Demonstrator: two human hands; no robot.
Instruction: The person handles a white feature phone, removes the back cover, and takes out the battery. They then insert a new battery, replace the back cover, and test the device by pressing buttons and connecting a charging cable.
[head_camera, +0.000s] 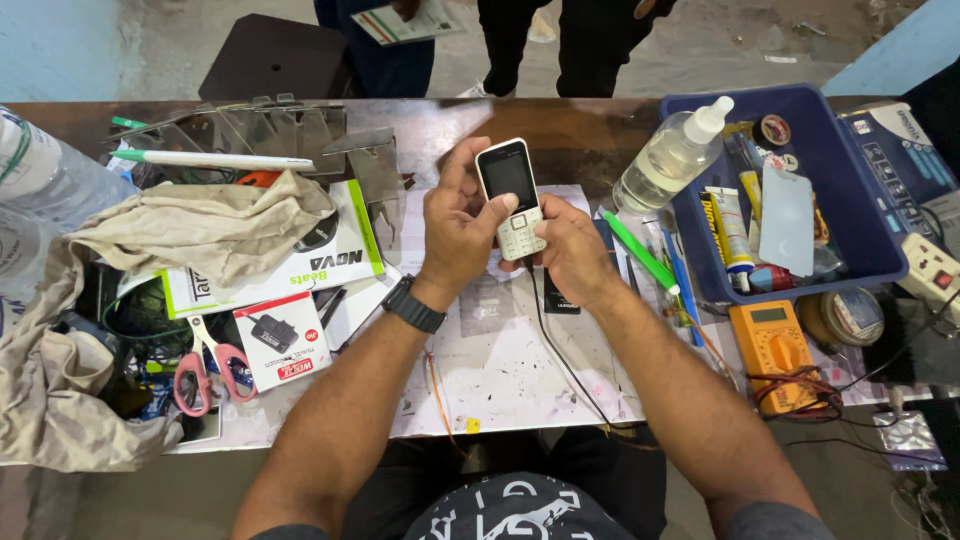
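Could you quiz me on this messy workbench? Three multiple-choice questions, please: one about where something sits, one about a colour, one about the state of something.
1. Where do the scissors lie?
A. On the person's left side of the table
B. Inside the blue bin
C. Beside the yellow meter

2. What colour are the scissors' handles?
A. Green
B. Pink
C. Black

3. How is the small phone at this moment?
A. Flat on the table, untouched
B. Held up in both hands, screen dark
C. Tucked in the bin

Answers:
1. A: they rest near the grey cloth, far from the blue bin and the yellow meter.
2. B: both handle loops are pink.
3. B: the left hand and right hand grip it above the table, the left thumb on its keypad, and the screen shows nothing.
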